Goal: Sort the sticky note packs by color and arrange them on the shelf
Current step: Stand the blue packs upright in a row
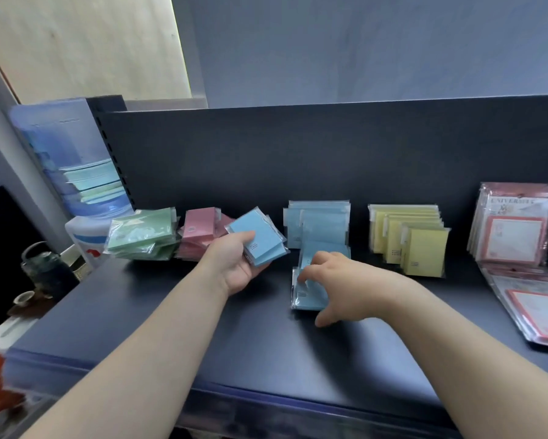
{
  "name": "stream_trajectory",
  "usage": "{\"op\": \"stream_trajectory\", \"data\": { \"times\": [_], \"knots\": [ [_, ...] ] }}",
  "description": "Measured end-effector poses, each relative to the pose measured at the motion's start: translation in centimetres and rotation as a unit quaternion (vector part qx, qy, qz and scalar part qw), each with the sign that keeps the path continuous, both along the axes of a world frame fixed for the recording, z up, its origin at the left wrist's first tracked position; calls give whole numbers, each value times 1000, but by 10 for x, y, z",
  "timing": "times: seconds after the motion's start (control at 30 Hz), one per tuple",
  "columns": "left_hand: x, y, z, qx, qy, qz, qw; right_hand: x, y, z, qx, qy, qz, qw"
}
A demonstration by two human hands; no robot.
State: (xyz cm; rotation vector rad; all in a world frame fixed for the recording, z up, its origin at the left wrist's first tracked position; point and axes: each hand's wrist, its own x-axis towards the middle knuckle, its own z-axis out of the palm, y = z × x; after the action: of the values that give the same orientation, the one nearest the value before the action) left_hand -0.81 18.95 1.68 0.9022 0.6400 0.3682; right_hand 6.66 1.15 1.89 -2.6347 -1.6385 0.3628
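On the dark shelf (203, 327) lie sticky note packs in clear wrappers. A green pile (141, 237) sits at the left, with a pink pile (199, 232) beside it. My left hand (237, 264) holds a small stack of blue packs (260, 240) above the shelf. A row of blue packs (321, 226) runs from the back panel toward me. My right hand (336, 286) rests on the nearest blue pack (305, 296), fingers curled over its top edge. Yellow packs (415, 242) stand in a row to the right.
Larger red-bordered notepads (513, 236) lean at the far right, and more lie flat (538, 308) in front of them. A water dispenser bottle (76, 166) stands past the shelf's left end. A dark kettle (44, 270) and small cup sit lower left.
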Motion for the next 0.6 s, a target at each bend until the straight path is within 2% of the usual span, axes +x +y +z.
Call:
{"op": "stream_trajectory", "data": {
  "times": [0.1,0.27,0.4,0.5,0.53,0.6],
  "knots": [
    [3,-3,-9,7,21,-2,1000,-4,6,-3,42,-73,23,996],
    [-1,2,-23,23,44,-10,999,4,5,11,204,-79,-15,976],
    [-2,3,-24,52,47,-25,997,17,2,10,419,-31,-109,901],
    [-1,-2,-23,71,50,-57,995,14,5,5,516,-34,-63,854],
    [-1,-4,-23,64,46,-75,994,12,7,0,513,-39,-28,857],
    [-2,-6,-21,28,30,-131,991,10,12,-15,441,-37,45,896]
  ]
}}
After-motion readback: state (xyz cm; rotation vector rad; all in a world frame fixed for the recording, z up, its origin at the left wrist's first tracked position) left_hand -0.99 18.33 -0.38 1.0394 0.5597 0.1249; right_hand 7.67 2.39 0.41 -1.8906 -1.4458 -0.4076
